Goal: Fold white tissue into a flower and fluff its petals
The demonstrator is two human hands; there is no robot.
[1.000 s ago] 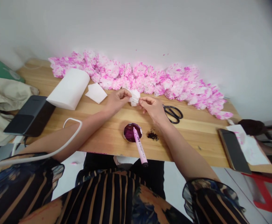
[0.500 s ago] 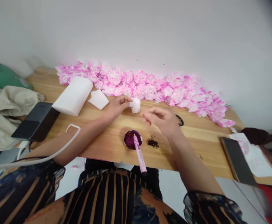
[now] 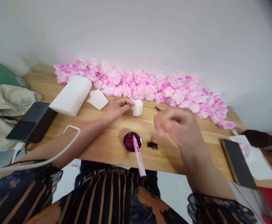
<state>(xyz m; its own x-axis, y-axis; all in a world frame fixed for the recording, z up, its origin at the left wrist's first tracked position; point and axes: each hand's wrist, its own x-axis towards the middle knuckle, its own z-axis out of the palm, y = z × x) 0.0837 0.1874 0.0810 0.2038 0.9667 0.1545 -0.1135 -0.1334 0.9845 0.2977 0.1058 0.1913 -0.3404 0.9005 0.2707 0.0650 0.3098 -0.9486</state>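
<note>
My left hand pinches a crumpled piece of white tissue paper by its left side, just in front of the row of pink-and-white paper flowers. To its right, my right hand is raised above the table with the fingers curled together, blurred by motion; I cannot make out what is in them. A dark pointed tip shows beyond that hand, the rest hidden behind it. Nearer me, a pink marker leans across a small round dish of dark purple liquid. Beside the dish lies a little pile of dark curly bits.
A white stack of paper and a folded white sheet lie left. Further left are a black power bank with a white cable, beige cloth and a green object. A phone and stained paper lie right.
My right hand has moved right, away from the tissue paper, and its fingers have curled in more. My left hand keeps its pinch and has shifted slightly right.
</note>
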